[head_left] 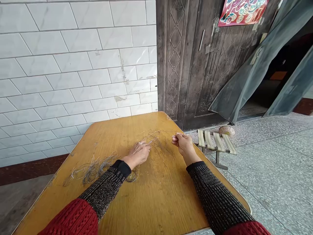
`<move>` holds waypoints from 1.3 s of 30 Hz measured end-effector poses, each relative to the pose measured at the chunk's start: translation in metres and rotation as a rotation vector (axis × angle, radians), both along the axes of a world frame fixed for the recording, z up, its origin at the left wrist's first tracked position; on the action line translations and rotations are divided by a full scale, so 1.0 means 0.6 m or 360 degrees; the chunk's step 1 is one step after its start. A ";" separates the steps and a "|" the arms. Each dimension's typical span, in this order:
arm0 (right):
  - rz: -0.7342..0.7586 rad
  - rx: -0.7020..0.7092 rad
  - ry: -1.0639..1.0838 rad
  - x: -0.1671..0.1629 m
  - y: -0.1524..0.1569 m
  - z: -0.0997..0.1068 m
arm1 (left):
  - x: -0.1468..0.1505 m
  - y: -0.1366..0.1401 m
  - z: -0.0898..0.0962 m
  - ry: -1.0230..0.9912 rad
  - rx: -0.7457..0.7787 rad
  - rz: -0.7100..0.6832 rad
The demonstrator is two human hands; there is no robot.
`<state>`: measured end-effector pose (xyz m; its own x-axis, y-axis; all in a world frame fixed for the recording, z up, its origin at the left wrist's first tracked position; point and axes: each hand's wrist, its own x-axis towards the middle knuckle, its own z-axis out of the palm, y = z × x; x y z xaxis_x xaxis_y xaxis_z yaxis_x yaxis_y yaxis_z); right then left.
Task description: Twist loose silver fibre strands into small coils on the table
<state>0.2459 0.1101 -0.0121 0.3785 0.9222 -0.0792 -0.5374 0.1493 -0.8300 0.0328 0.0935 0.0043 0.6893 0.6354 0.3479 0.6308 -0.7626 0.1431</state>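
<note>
My left hand [140,152] rests low over the table, its fingers closed around the ends of some thin wires [154,139]. Those wires fan out as a loose tangle on the wood between both hands. To the right, my right hand [183,145] is raised slightly, thumb and forefinger pinched on one fine strand that runs leftward to the tangle. Coiled bundles of thin grey wire [91,171] lie left of my left forearm, and part of another coil [132,176] shows beneath the wrist.
The yellow wooden table [146,202] stands by a white tiled wall [80,58] and a dark carved door [183,65]. A folding stool with striped straps [216,142] is close to its right edge, with a round pale object [226,130] behind. A grey-green curtain [246,81] hangs at the doorway.
</note>
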 end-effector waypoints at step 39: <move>0.0838 0.1091 -0.2658 -0.070 -0.116 0.014 | -0.101 -0.126 0.005 -0.2339 -0.1150 0.0707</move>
<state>0.2037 0.0403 -0.0034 -0.6286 0.6624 0.4075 0.5593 0.7491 -0.3550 -0.0276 0.0180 0.0072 -0.1898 0.9801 0.0583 -0.2096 -0.0985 0.9728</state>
